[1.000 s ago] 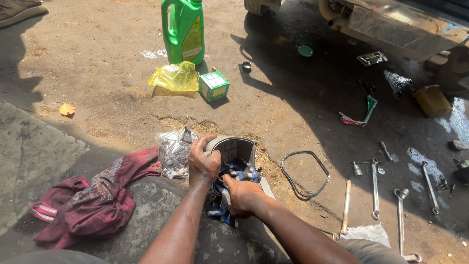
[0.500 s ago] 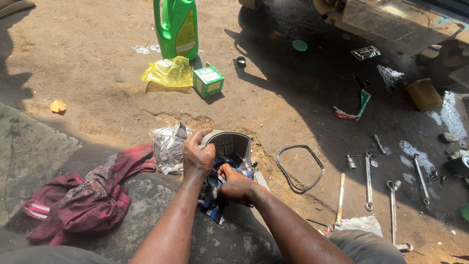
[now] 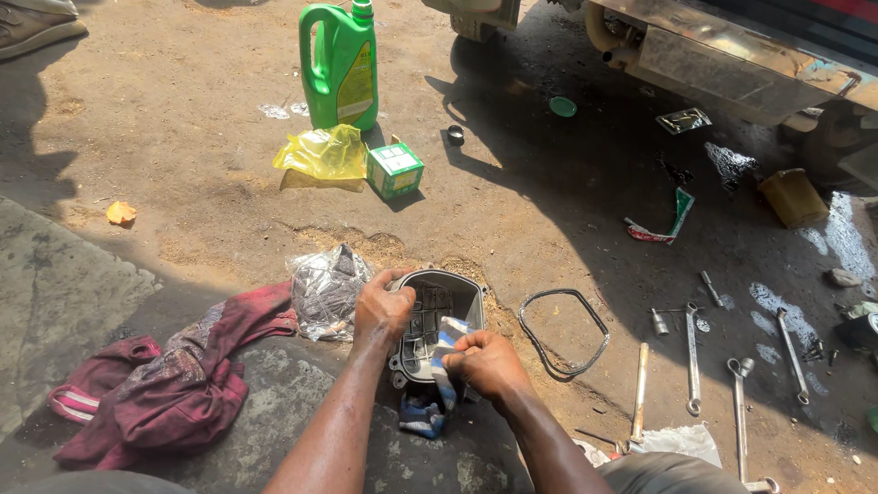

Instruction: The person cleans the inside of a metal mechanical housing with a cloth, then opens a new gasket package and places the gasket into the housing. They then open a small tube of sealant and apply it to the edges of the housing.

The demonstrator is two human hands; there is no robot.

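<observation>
Your left hand [image 3: 382, 311] clamps the near-left rim of the black engine cover [image 3: 437, 320] on the ground, while your right hand [image 3: 485, 361] pinches a blue-white rag [image 3: 445, 352] inside it. Loosen that clamp and the cover probably skids into the dirt just beyond.

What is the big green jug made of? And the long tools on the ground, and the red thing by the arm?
The green jug looks like glossy plastic: smooth, bright, with a moulded handle. The long wrenches look like bare metal, grey and shiny in the sun. The red thing looks like soft cloth, since it lies crumpled in folds.
</observation>
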